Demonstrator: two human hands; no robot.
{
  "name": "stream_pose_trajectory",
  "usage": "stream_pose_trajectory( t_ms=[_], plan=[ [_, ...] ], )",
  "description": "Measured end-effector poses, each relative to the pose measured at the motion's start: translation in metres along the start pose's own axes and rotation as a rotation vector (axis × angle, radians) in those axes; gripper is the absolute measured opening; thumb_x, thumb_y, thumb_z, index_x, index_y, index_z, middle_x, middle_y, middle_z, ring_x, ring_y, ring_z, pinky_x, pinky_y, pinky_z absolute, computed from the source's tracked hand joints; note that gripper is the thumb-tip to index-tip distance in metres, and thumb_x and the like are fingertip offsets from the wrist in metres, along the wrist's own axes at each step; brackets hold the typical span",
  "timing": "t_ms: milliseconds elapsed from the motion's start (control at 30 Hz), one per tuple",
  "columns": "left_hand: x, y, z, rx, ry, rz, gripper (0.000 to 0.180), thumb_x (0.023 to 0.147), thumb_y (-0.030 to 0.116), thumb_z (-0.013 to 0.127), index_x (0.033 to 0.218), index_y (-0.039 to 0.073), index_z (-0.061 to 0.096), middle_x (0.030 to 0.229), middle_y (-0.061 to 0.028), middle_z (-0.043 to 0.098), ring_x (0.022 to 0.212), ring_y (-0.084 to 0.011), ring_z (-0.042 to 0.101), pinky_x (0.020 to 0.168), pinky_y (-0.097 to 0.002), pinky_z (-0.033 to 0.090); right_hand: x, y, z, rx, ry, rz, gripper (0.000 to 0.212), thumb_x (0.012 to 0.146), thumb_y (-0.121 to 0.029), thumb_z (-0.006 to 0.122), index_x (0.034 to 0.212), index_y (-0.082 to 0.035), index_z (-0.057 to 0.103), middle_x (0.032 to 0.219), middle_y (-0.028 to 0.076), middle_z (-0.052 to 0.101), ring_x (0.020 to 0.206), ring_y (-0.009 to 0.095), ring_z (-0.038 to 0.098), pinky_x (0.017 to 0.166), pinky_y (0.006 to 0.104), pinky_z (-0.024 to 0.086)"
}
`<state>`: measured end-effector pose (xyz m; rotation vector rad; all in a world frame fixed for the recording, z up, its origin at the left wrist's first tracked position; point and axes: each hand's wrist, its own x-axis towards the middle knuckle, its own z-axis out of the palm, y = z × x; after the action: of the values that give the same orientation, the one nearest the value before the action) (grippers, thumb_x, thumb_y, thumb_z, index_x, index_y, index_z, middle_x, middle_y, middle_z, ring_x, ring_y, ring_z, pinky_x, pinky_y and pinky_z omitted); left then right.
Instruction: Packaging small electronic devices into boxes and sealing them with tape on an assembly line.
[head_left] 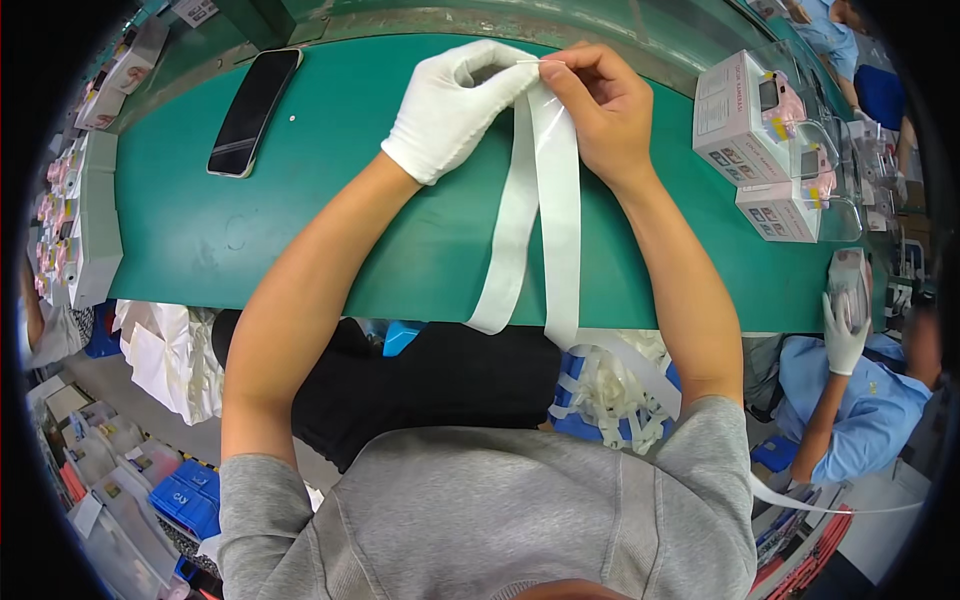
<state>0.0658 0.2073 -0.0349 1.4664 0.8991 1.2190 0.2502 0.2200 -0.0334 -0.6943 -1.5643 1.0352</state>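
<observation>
In a white glove, my left hand (445,105) pinches the top of a long white strip (562,215) with thumb and forefinger. My bare right hand (612,115) grips the same spot from the other side, its fingers curled in. Both hands meet near the far edge of the green table (280,235). Two lengths of the strip hang down from the pinch, side by side, and reach past the near edge of the tabletop. One length has a glossy face. What exactly lies between the fingertips is too small to make out.
A black phone (254,112) lies at the left. Boxed toys with clear packaging (745,125) stand at the right, more boxes (95,215) at the left. Below the table, a blue bin (590,425) holds tangled strips. A gloved co-worker (855,400) sits at the right.
</observation>
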Motion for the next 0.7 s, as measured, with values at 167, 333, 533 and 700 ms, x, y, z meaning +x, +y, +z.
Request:
stream_pose_trajectory(
  t_ms=[167, 333, 533, 700],
  plan=[
    [-0.005, 0.006, 0.009, -0.047, 0.069, 0.051, 0.019, 0.097, 0.013, 0.071, 0.109, -0.002, 0.07, 0.098, -0.0019, 0.07, 0.089, -0.0077, 0.064, 0.081, -0.024, 0.052, 0.001, -0.003, 0.002, -0.048, 0.055, -0.052, 0.011, 0.097, -0.009, 0.069, 0.094, 0.0, 0.065, 0.088, 0.001, 0.064, 0.079, 0.006, 0.058, 0.071, 0.0209, 0.046],
    [-0.007, 0.009, 0.013, -0.031, 0.041, -0.009, 0.02, 0.095, 0.013, 0.073, 0.108, -0.002, 0.071, 0.097, -0.0019, 0.07, 0.088, -0.0078, 0.064, 0.08, -0.0242, 0.053, 0.001, -0.008, 0.006, -0.087, 0.132, -0.092, 0.026, 0.098, -0.013, 0.07, 0.079, -0.003, 0.057, 0.075, -0.003, 0.056, 0.066, 0.004, 0.045, 0.057, 0.0212, 0.036],
    [-0.008, 0.012, 0.014, 0.008, 0.056, 0.001, 0.02, 0.095, 0.013, 0.073, 0.108, -0.002, 0.071, 0.097, -0.0021, 0.07, 0.088, -0.0077, 0.064, 0.08, -0.0242, 0.053, 0.001, -0.008, 0.01, -0.148, 0.22, -0.099, 0.037, 0.098, -0.017, 0.072, 0.069, -0.006, 0.051, 0.068, -0.006, 0.052, 0.063, 0.003, 0.038, 0.054, 0.0219, 0.03],
    [-0.01, 0.011, 0.016, -0.011, 0.085, 0.011, 0.019, 0.095, 0.012, 0.072, 0.108, -0.001, 0.072, 0.097, -0.0018, 0.071, 0.088, -0.0077, 0.064, 0.081, -0.024, 0.053, 0.001, -0.001, 0.005, -0.215, 0.222, -0.181, 0.035, 0.095, -0.018, 0.075, 0.07, -0.004, 0.056, 0.064, -0.005, 0.055, 0.06, 0.003, 0.043, 0.053, 0.0218, 0.034]
  ],
)
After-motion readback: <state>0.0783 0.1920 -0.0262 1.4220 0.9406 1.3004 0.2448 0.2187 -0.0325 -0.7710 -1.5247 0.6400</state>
